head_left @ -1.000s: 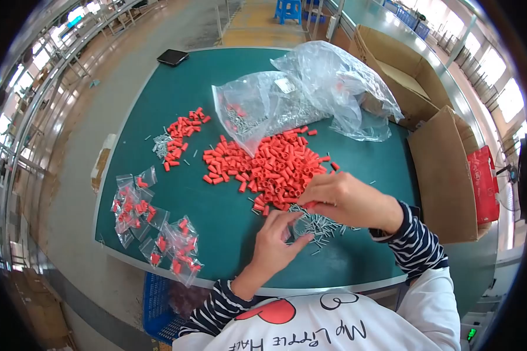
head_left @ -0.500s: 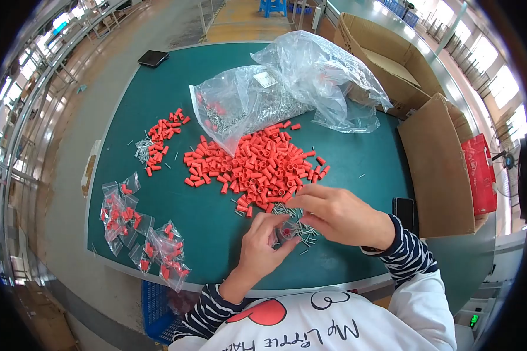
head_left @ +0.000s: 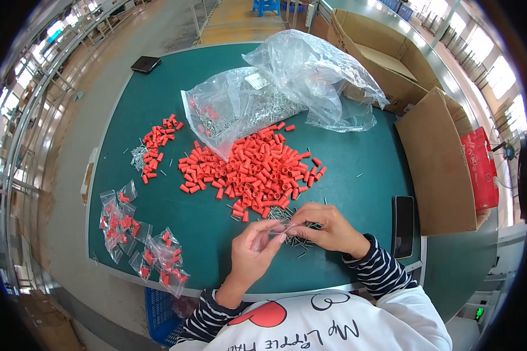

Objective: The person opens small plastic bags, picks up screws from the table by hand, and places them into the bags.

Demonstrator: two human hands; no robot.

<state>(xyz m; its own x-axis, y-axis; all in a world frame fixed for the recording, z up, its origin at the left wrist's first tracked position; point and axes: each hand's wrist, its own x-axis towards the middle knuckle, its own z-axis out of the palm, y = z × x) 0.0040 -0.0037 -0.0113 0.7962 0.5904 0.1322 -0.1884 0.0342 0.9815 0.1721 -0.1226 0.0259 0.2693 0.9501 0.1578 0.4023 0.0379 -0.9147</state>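
Note:
Between thumb and fingers, my left hand (head_left: 253, 251) holds a small clear plastic bag (head_left: 280, 228) by one side. My right hand (head_left: 329, 230) pinches the top edge of the same bag, close to the left fingertips. What lies inside the bag is too small to tell. Just beyond my hands is a large heap of red plastic caps (head_left: 257, 167). Loose metal screws (head_left: 301, 241) lie partly under my right hand.
Filled small bags (head_left: 164, 257) lie at the table's left. Behind them are a smaller group of red caps (head_left: 158, 140) and screws (head_left: 138, 157). Large clear bags (head_left: 298, 70) lie at the back, cardboard boxes (head_left: 436, 169) and a phone (head_left: 403, 225) at the right.
My right hand has come down from the heap and screws to the small bag and now grips its edge beside my left hand. The view has shifted, and the phone at the right shows fully.

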